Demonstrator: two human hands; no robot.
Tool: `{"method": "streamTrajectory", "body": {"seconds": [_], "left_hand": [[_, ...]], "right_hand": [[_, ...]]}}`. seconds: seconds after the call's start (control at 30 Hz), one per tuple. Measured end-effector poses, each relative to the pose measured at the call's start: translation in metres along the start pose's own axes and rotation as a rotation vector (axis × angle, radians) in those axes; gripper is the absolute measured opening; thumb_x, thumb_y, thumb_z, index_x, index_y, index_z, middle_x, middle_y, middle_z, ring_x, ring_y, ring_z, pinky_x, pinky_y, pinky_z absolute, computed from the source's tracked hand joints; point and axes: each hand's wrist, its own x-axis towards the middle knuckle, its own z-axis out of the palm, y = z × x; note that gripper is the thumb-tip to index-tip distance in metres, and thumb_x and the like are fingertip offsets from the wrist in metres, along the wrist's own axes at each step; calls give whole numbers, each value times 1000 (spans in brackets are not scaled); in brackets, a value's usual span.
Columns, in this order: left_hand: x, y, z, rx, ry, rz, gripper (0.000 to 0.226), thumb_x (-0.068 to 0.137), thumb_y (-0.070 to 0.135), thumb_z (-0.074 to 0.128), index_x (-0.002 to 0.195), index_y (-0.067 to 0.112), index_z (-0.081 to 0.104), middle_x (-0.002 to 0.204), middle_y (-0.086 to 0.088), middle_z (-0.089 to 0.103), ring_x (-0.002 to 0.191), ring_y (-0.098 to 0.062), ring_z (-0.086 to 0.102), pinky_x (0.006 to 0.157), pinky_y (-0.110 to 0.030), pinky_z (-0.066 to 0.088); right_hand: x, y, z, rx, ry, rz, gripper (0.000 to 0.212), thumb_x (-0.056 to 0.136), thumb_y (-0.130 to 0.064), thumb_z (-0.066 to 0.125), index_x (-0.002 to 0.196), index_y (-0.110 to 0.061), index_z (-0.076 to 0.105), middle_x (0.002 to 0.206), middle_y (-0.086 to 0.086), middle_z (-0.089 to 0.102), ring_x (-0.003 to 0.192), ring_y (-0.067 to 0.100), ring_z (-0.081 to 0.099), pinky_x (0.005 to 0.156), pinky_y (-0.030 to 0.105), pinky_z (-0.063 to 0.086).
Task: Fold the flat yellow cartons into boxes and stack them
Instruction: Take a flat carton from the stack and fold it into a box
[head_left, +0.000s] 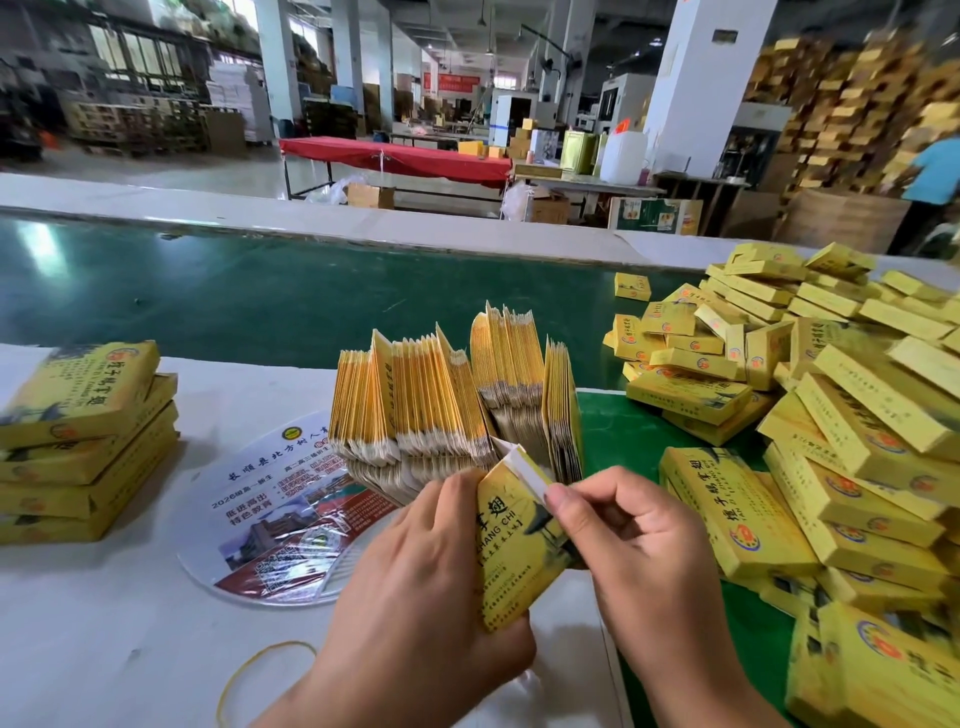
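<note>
Across the top, from nine to three o'clock, runs a green conveyor belt (260, 291) between white table edges, with a factory hall blurred behind it. At three to five o'clock a loose heap of folded yellow boxes (831, 415) spills over the belt and the green mat (623, 441), some boxes lying flat, others tilted against each other. At nine o'clock a neat stack of folded boxes (83, 441) sits on the white table (104, 623), four or so high. At the centre a thick bundle of flat yellow cartons (457, 395) stands on edge, fanned in several clumps, just behind the hands and partly resting on a round printed hand fan (270, 519) wrapped in clear film at seven o'clock. At six to seven o'clock a yellow rubber band (260, 670) lies loose on the table.

Below the bundle, at six o'clock, the half-formed carton (514, 535) is held upright between both hands, its top end open with a white flap showing. The left hand (415, 582) wraps its left side, fingers curled round the edge and thumb under the lower corner. The right hand (634, 540) pinches the white end flap (530, 475) between thumb and forefinger, the other fingers curled behind the carton's right edge.
</note>
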Motion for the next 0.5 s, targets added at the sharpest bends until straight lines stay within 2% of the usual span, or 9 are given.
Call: {"method": "streamTrajectory", "body": {"seconds": [0.13, 0.2, 0.3, 0.37, 0.43, 0.5], "left_hand": [[0, -1, 1, 13, -22, -4, 88, 55, 67, 51, 131, 40, 16, 105, 25, 39, 89, 2, 41, 74, -13, 28], [0, -1, 1, 21, -28, -10, 88, 55, 68, 51, 132, 40, 17, 104, 24, 40, 86, 1, 42, 71, -14, 29], [0, 0, 2, 34, -23, -8, 90, 54, 68, 50, 133, 39, 17, 104, 24, 40, 83, 0, 40, 63, -10, 29], [-1, 1, 4, 54, -22, -6, 92, 54, 66, 49, 135, 37, 18, 109, 22, 45, 85, -1, 46, 67, -9, 28], [-1, 2, 5, 76, -39, -8, 93, 55, 65, 51, 137, 35, 19, 111, 19, 48, 91, -4, 55, 71, -13, 30], [0, 3, 6, 89, -63, -2, 93, 56, 64, 54, 138, 34, 21, 108, 17, 51, 91, -7, 59, 68, -15, 33]], "right_hand": [[1, -3, -1, -73, -48, -11, 15, 81, -35, 64, 75, -45, 74, 74, -19, 75, 68, -1, 69, 57, 11, 52], [0, -4, -3, -97, -86, -14, 16, 83, -35, 62, 85, -47, 72, 78, -24, 75, 71, 0, 71, 57, 17, 56], [2, -5, -8, -150, -123, -20, 19, 87, -29, 65, 86, -45, 75, 77, -20, 76, 68, 7, 71, 55, 30, 56], [5, -1, -12, -180, -140, 2, 26, 88, -20, 70, 78, -41, 79, 71, -13, 75, 64, 10, 68, 55, 25, 53], [7, 3, -14, -203, -173, 36, 22, 86, -19, 71, 74, -35, 79, 66, -8, 74, 59, 12, 66, 52, 19, 48], [9, 6, -15, -189, -196, 77, 21, 86, -19, 71, 69, -30, 79, 62, -6, 73, 54, 9, 64, 51, 17, 49]]}}
